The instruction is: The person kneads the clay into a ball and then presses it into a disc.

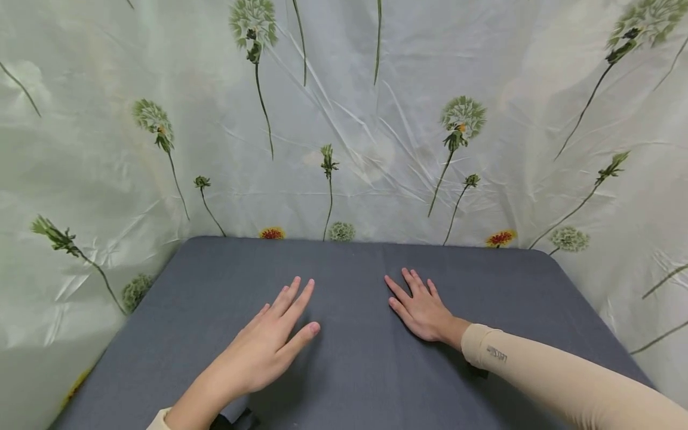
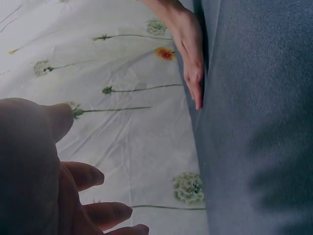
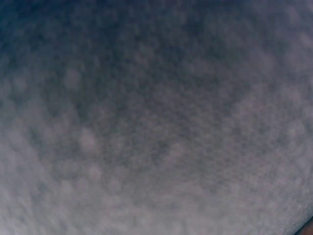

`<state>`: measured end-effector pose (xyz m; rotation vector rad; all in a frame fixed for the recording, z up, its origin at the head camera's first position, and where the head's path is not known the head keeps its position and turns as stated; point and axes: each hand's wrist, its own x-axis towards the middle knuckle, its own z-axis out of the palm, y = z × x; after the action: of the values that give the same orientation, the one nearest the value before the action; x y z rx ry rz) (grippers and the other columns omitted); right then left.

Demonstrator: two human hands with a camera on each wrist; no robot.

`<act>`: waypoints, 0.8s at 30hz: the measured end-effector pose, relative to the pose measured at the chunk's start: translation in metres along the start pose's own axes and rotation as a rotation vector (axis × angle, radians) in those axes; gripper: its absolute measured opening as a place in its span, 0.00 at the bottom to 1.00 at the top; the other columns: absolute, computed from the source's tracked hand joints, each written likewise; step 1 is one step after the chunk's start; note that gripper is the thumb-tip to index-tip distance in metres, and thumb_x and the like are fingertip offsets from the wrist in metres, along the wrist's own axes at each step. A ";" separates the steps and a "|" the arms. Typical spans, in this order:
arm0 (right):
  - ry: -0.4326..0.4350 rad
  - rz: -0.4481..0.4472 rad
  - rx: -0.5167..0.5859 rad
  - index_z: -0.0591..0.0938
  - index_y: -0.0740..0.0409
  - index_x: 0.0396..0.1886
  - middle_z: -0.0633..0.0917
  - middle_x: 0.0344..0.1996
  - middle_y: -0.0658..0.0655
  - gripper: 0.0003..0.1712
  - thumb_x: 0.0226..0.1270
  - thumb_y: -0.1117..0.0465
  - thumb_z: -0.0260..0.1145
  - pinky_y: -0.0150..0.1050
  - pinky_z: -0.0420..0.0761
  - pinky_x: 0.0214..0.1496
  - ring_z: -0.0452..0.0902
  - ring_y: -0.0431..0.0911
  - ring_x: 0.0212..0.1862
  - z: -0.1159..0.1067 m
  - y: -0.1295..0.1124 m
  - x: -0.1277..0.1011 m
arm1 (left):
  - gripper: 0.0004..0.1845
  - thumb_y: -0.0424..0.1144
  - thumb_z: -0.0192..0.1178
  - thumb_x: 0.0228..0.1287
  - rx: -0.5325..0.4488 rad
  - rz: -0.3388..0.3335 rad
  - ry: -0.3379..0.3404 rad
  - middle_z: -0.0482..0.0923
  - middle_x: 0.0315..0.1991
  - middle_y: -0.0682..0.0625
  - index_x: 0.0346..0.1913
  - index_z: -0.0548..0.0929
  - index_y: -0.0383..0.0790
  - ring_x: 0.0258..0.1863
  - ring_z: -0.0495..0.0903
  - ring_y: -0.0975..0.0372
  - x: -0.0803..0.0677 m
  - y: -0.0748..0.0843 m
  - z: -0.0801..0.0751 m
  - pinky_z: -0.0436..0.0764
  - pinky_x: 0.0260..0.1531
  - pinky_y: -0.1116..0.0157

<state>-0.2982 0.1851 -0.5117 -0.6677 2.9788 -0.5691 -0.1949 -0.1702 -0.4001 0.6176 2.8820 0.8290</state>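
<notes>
My left hand hovers above the grey cloth-covered table, fingers straight and thumb held apart. Its shadow falls on the cloth beneath. Farther right, my right hand rests palm down on the table with its fingers spread. Neither hand holds anything. In the left wrist view, the fingers of the left hand look dark, and the right hand lies flat along the grey surface. Blurred grey cloth fills nearly the whole right wrist view, so the right fingers are hidden there.
Behind the table and along both its sides hangs a shiny pale curtain printed with dandelions and other flowers. The table has rounded far corners. A beige sleeve covers the right forearm, and dark straps show under both wrists.
</notes>
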 end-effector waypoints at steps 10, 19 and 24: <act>-0.032 0.046 -0.050 0.56 0.43 0.89 0.50 0.88 0.67 0.40 0.88 0.33 0.44 0.77 0.44 0.82 0.42 0.67 0.88 -0.011 -0.008 -0.002 | 0.35 0.63 0.44 0.86 -0.040 0.023 0.067 0.47 0.89 0.51 0.88 0.47 0.67 0.87 0.54 0.47 -0.015 0.000 -0.011 0.61 0.79 0.33; -0.119 0.064 -0.037 0.52 0.42 0.90 0.44 0.89 0.66 0.42 0.87 0.30 0.39 0.75 0.38 0.83 0.36 0.66 0.89 -0.014 -0.008 0.003 | 0.34 0.62 0.44 0.87 -0.068 0.018 0.056 0.47 0.89 0.53 0.87 0.47 0.70 0.86 0.57 0.47 -0.017 0.001 -0.015 0.67 0.72 0.30; -0.241 0.136 0.136 0.45 0.43 0.91 0.36 0.90 0.59 0.47 0.84 0.24 0.31 0.70 0.29 0.84 0.26 0.60 0.90 -0.024 -0.001 0.010 | 0.34 0.62 0.43 0.87 -0.091 0.024 0.037 0.46 0.89 0.53 0.87 0.47 0.71 0.85 0.59 0.45 -0.017 0.006 -0.013 0.66 0.72 0.29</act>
<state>-0.3094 0.1884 -0.4884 -0.4802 2.7076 -0.6254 -0.1800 -0.1786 -0.3870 0.6349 2.8556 0.9787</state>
